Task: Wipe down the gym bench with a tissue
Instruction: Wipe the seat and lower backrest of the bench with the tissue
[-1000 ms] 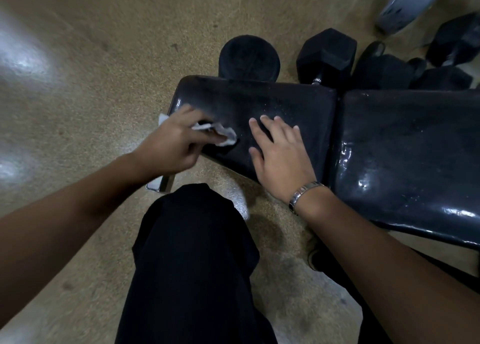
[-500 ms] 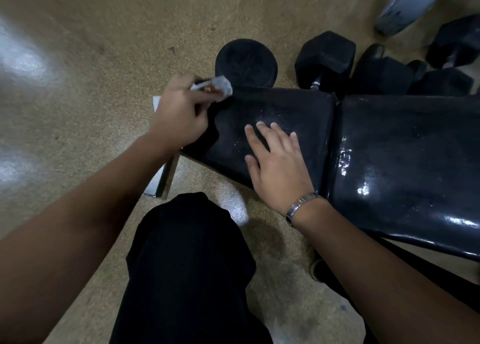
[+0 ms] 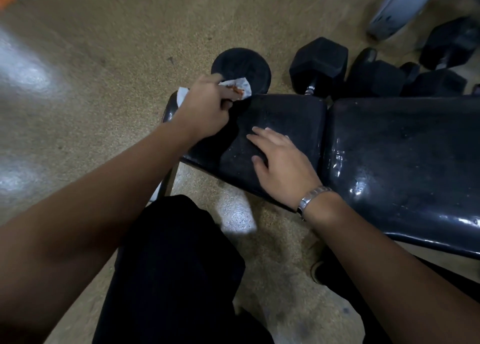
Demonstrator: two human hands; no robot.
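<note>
A black padded gym bench (image 3: 405, 156) runs from centre to the right, in two pads split by a gap; the right pad shines wet. My left hand (image 3: 205, 110) grips a crumpled white tissue (image 3: 242, 86) with orange-brown marks, at the far left corner of the smaller pad (image 3: 285, 115). My right hand (image 3: 280, 162), a metal watch on its wrist, lies flat with fingers spread on the near part of that pad.
Black hex dumbbells (image 3: 319, 63) and a round black weight (image 3: 241, 68) lie on the speckled floor just behind the bench. A grey machine leg (image 3: 397, 8) stands at the top right. My knee in black trousers (image 3: 176, 260) is in front of the bench.
My left hand has swept the tissue from the near left part of the small pad up to its far left corner. My right hand has stayed flat on the pad.
</note>
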